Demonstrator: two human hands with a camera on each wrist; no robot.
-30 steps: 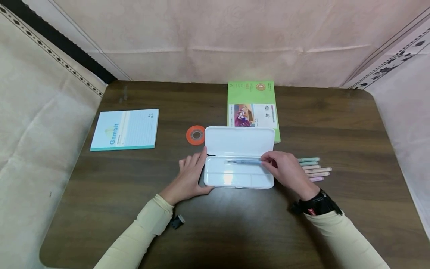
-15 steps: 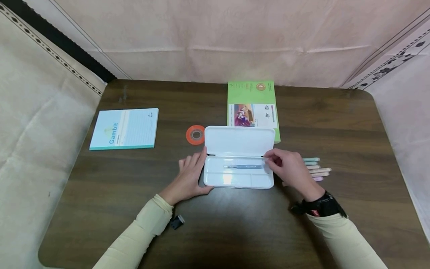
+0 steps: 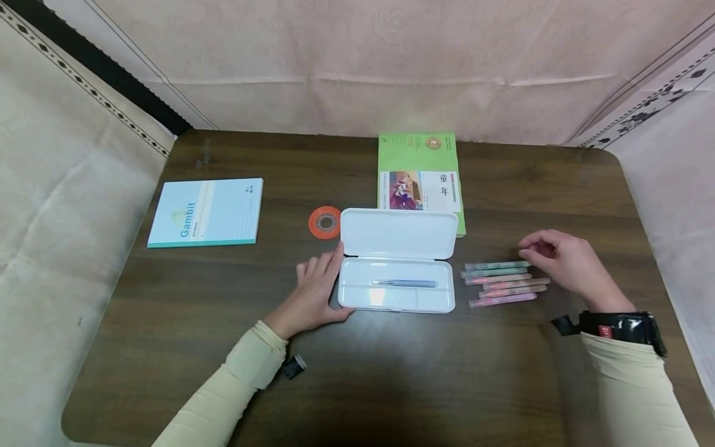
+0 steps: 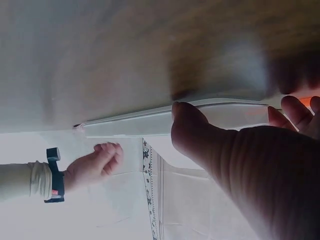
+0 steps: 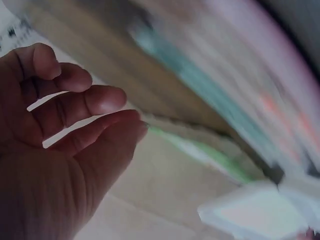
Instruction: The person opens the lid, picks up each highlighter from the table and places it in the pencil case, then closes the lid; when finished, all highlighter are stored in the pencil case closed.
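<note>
A white pencil case (image 3: 398, 298) lies with its lid back, a slim blue-grey pen (image 3: 410, 284) inside it. Thumb and forefinger of my left hand (image 3: 313, 292) grip the case's left end; in the left wrist view the thumb (image 4: 192, 127) presses on its edge. My right hand (image 3: 570, 264), holding nothing and with fingers loosely bent, hovers by the right ends of several pens (image 3: 503, 301) in green, pink and purple. Those pens lie side by side to the right of the case and look blurred in the right wrist view.
An orange tape roll (image 3: 324, 222) sits at the case's upper left. Behind the raised lid lies a green book (image 3: 418, 155), partly covered by it. A light blue notebook (image 3: 206, 212) is at the far left of the wooden table (image 3: 424, 385). Pale cloth hangs around the table.
The right hand has left the pen in the case and moved right, past the loose pens, which now show in full. My left hand stays on the case.
</note>
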